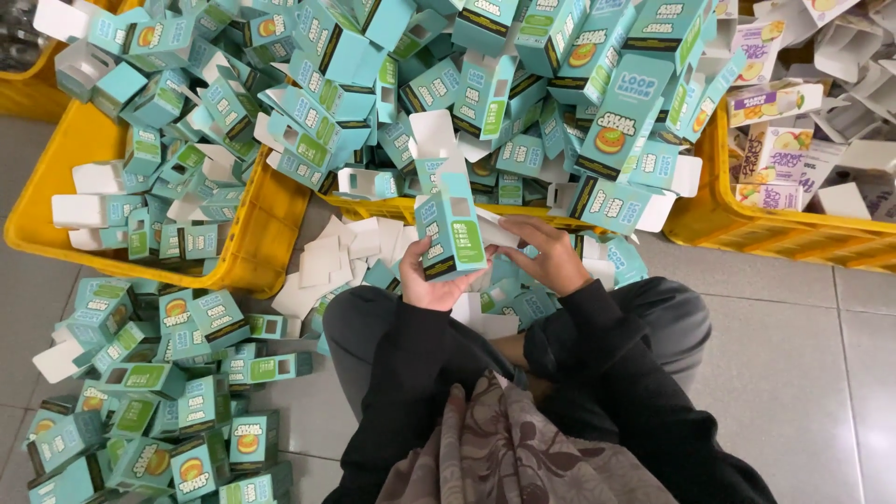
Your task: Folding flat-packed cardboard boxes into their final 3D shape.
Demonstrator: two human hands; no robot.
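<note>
My left hand [425, 285] grips a teal cardboard carton [448, 229] from below, holding it upright with its white top flap open. My right hand [551, 252] rests against the carton's right side, fingers bent around a white insert card [499, 233] beside it. Both arms wear black sleeves. Loose white cards [331, 261] and teal cartons lie on the floor under my hands.
Yellow crates [252, 243] at the left and centre overflow with teal cartons. A third yellow crate [793, 233] at the right holds white and purple cartons. A heap of closed teal cartons [159, 392] covers the grey tiled floor at lower left.
</note>
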